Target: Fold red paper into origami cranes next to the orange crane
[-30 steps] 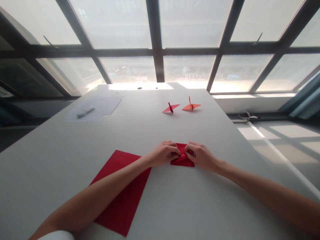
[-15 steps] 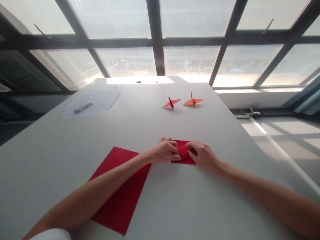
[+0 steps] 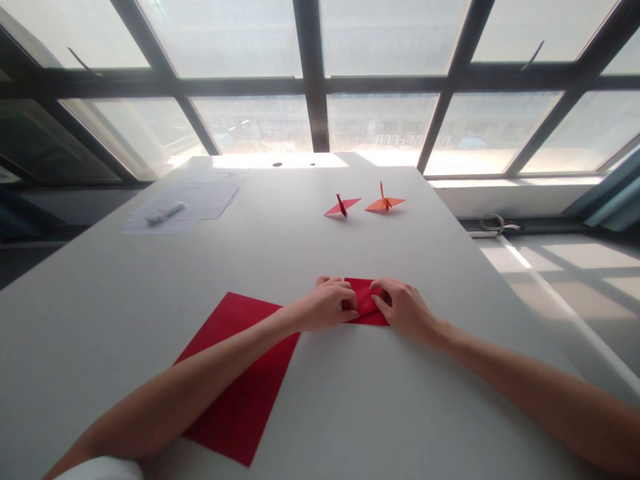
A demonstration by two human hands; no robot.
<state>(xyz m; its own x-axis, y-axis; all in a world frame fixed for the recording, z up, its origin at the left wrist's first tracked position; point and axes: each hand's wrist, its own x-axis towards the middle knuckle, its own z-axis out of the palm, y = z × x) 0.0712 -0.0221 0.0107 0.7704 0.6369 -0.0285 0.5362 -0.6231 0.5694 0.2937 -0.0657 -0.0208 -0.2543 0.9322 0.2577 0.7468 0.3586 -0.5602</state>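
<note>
A small folded piece of red paper (image 3: 364, 300) lies on the white table between my two hands. My left hand (image 3: 334, 303) has its fingers curled onto the paper's left side. On the right side, my right hand (image 3: 400, 303) pinches the paper between thumb and forefinger. The fingertips partly cover the folds, so the exact crease lines are hard to make out. Under my left forearm lies a larger flat sheet of red paper (image 3: 260, 380), partly hidden by the arm.
Farther back on the table (image 3: 280, 247) stand a red paper crane (image 3: 343, 205) and an orange paper crane (image 3: 385, 202). White sheets (image 3: 215, 200) with a whitish tube-like object (image 3: 166, 213) on them lie at the back left. Large windows rise beyond the table's far edge.
My hands and the folded red paper have shifted very slightly. Both hands stay on the paper; the cranes and large red sheet remain in place.
</note>
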